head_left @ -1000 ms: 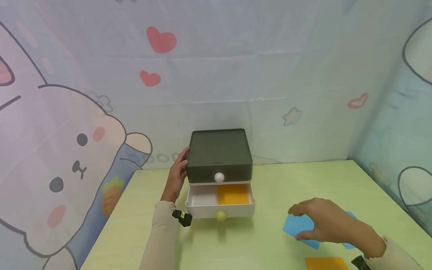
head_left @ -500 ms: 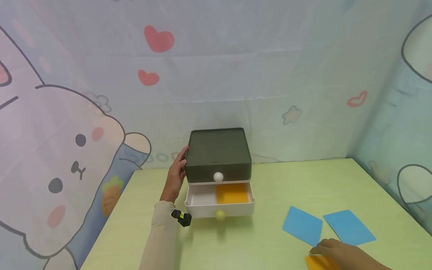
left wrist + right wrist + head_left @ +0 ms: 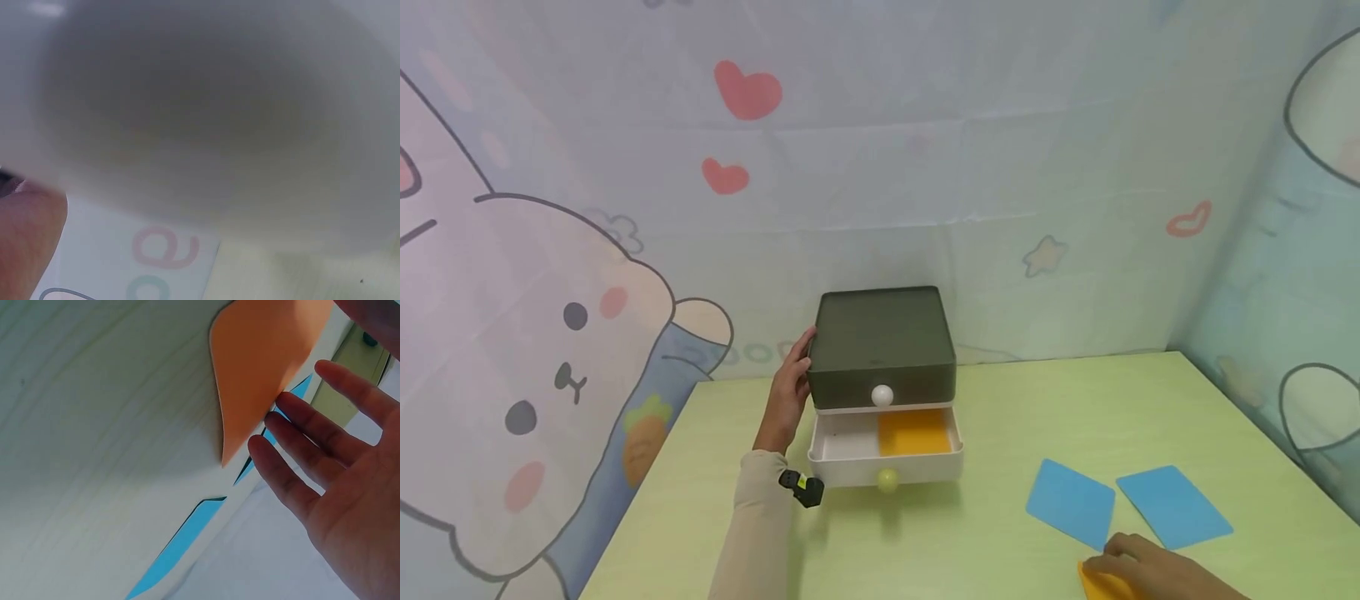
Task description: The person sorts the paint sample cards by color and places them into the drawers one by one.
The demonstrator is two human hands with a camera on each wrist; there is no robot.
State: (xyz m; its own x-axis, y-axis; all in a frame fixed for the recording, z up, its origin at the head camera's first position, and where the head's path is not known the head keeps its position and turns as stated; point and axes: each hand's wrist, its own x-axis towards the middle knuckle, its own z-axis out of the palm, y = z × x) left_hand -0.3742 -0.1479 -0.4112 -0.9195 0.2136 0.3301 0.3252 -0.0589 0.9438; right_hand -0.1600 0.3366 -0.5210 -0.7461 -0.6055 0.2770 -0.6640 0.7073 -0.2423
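Observation:
My left hand (image 3: 786, 396) rests with its fingers along the left side of a small dark green drawer box (image 3: 883, 329). In the left wrist view, a blurred pale shape fills most of the picture, with part of a finger or thumb (image 3: 31, 240) at the left. The white lower drawer (image 3: 886, 471) is pulled out, and an orange card (image 3: 913, 432) lies in its right half. My right hand (image 3: 1150, 568) is at another orange card (image 3: 1097, 583) on the table. In the right wrist view, its extended fingertips (image 3: 284, 400) are right at that card's edge, the thumb apart.
Two blue cards lie just beyond the right hand, one on the left (image 3: 1070, 504) and one on the right (image 3: 1174, 507). The box stands near the back of the pale green table (image 3: 1000, 550), before a printed cloth backdrop (image 3: 880, 150).
My right hand has come down and toward me, from above the blue cards to the orange card, uncovering both blue cards. The left hand stays on the box.

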